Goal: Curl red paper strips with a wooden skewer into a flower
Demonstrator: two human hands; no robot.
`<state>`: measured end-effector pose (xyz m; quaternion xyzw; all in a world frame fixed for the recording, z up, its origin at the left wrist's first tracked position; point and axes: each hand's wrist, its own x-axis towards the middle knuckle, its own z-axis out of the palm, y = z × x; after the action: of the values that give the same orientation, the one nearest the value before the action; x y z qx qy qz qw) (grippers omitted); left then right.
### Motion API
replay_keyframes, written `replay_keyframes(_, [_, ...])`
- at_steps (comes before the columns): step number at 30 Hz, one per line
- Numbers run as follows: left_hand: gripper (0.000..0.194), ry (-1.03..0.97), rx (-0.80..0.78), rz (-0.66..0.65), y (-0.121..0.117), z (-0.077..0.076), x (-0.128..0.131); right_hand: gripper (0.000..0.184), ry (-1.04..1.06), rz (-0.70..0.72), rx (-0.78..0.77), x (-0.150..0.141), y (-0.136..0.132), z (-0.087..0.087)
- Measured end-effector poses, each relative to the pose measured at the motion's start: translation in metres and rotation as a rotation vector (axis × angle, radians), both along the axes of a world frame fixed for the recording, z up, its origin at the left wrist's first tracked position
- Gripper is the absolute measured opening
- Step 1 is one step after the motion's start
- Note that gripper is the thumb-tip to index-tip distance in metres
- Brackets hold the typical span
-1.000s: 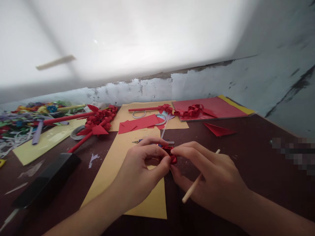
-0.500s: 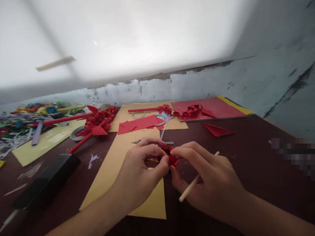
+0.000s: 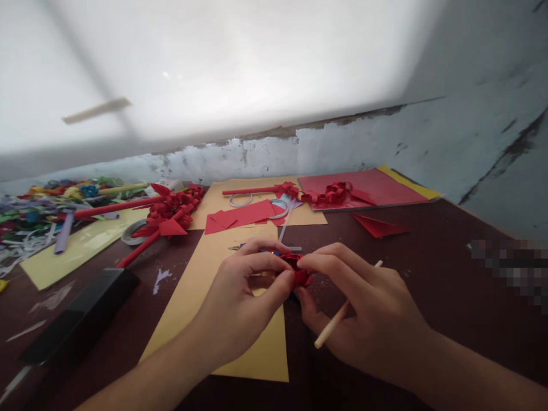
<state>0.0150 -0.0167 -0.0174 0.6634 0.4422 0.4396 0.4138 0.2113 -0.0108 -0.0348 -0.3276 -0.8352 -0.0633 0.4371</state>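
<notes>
The red paper piece (image 3: 302, 278) is located between the two hands, above the table (image 3: 449, 274). It is gripped at its left side between thumb and index finger of the left hand (image 3: 246, 305). Its right side is pinched by the thumb and index finger of the right hand (image 3: 368, 302), in which a wooden stick (image 3: 331, 326) is also held, slanted across between thumb and index finger. A long yellow sheet (image 3: 265, 354) is laid beneath the left hand. To the left, a black box (image 3: 81, 314) is placed at an angle. Just beyond the left hand, a pointed metal tip (image 3: 234, 248) is exposed; the rest of that tool is mostly hidden by the fingers. Farther out, a folded red triangle (image 3: 379, 226) is set on the right, and red paper cards (image 3: 252, 217) are laid in the middle. On the left, red paper flowers (image 3: 175, 208) are bunched beside a pile of coloured strips (image 3: 25, 205). A red folder (image 3: 398, 191) is positioned near the wall (image 3: 205, 162).
</notes>
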Motion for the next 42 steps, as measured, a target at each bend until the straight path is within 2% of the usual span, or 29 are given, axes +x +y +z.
replay_keyframes(10, [0.012,0.028,0.047,0.040,-0.001,0.002,0.001,0.024,-0.002,0.018,0.015,-0.002,0.000,0.001])
replay_keyframes(15, [0.010,0.039,-0.006,0.009,0.001,0.004,0.000,0.018,-0.006,0.042,0.016,-0.002,0.000,0.003])
replay_keyframes(21, [0.014,0.067,-0.020,-0.029,0.003,0.005,-0.001,0.021,-0.009,0.068,0.017,-0.002,0.001,0.001])
replay_keyframes(35, [0.013,0.060,0.027,0.004,0.000,0.004,0.000,0.023,0.000,0.038,0.027,-0.002,-0.001,0.002])
replay_keyframes(40, [0.012,0.149,0.134,0.026,0.002,0.005,-0.003,0.038,-0.046,0.096,-0.112,0.010,0.002,0.013])
replay_keyframes(42, [0.012,0.203,0.170,0.034,0.003,0.005,-0.005,0.036,-0.105,0.119,-0.148,0.017,0.006,0.021])
